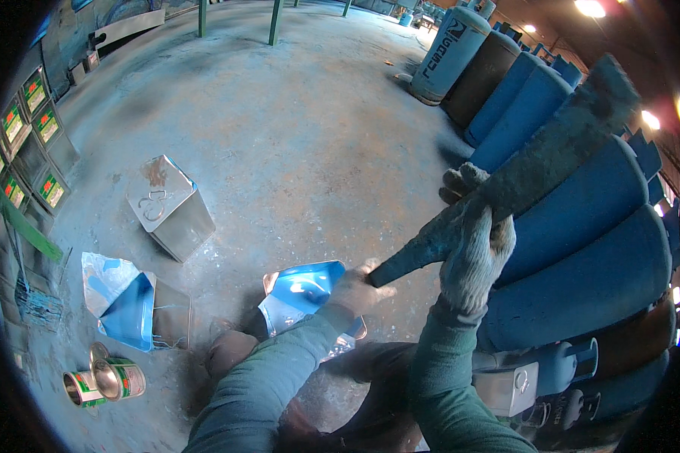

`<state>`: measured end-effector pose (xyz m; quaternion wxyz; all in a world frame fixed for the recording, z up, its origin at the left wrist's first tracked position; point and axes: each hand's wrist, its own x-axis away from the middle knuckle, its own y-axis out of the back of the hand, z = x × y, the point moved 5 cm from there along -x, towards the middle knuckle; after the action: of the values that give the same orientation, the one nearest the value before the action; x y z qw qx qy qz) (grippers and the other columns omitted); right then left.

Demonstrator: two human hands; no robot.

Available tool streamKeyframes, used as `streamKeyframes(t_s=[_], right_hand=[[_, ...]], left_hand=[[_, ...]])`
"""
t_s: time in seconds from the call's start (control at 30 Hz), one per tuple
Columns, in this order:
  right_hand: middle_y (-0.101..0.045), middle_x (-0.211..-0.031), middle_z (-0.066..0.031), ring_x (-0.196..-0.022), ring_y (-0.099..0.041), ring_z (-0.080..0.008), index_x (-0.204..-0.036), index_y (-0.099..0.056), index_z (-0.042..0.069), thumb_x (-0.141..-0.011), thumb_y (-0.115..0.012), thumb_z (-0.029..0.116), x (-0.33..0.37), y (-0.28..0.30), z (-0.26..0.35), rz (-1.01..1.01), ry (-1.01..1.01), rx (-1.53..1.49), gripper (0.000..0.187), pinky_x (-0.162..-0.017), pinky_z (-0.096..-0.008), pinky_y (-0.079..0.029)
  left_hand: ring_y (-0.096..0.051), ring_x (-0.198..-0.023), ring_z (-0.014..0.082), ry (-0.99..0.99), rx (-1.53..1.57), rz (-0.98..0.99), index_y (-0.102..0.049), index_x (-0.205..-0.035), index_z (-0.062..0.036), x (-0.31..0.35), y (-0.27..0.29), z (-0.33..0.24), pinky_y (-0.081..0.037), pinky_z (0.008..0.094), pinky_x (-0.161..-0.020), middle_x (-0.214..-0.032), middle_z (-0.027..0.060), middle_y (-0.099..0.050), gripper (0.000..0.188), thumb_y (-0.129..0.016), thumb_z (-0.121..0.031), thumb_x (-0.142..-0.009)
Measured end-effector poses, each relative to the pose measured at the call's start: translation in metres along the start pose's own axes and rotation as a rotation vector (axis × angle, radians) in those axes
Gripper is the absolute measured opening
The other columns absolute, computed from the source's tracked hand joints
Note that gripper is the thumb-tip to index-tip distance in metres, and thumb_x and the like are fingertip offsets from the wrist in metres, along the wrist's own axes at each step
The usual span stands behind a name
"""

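A long, flat, paint-crusted paddle-like tool [559, 143], broad at its upper right and narrow at its lower left, slants in front of me. My right hand [472, 260], in a pale knitted glove, is closed around its middle; dark-stained glove fingertips show past its far edge. My left hand [351, 291], slightly blurred, closes on its narrow end. Just under that hand lies a cut-open metal tin [302, 287] with shiny blue paint inside, partly hidden by my left forearm.
Blue gas cylinders [574, 287] crowd the right side, with a silver tin [517, 389] near them. On the floor at left are a cut tin with blue paint [132, 309], a square tin [174, 211] and small round cans [117, 377]. Labelled tins [49, 124] stack at far left.
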<state>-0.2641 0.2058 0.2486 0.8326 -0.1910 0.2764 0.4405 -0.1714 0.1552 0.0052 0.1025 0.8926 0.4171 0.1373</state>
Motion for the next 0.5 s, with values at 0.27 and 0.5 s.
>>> streamKeyframes(t_s=[0.27, 0.5], right_hand=[[-0.072, -0.107, -0.0099, -0.089, -0.063, -0.0138, -0.125, -0.067, -0.002, -0.105, -0.062, 0.025, -0.023, 0.011, -0.052, -0.12, -0.23, -0.07, 0.034, -0.078, -0.0288, -0.051], [-0.072, -0.118, -0.012, -0.108, -0.068, -0.0217, -0.127, -0.069, 0.001, -0.107, -0.061, 0.025, -0.006, 0.003, -0.018, 0.016, -0.073, -0.036, 0.033, -0.097, -0.0384, -0.053]], left_hand=[[-0.069, -0.11, 0.0384, 0.201, -0.282, 0.069, -0.069, -0.118, -0.0022, 0.006, 0.01, 0.027, -0.054, 0.0461, -0.096, -0.112, 0.0246, -0.073, 0.048, -0.081, -0.033, -0.083], [-0.072, -0.103, 0.0379, 0.04, -0.248, -0.192, -0.07, -0.111, -0.0085, -0.01, 0.045, 0.02, -0.056, 0.0442, -0.089, -0.103, 0.0198, -0.074, 0.037, -0.081, -0.029, -0.083]])
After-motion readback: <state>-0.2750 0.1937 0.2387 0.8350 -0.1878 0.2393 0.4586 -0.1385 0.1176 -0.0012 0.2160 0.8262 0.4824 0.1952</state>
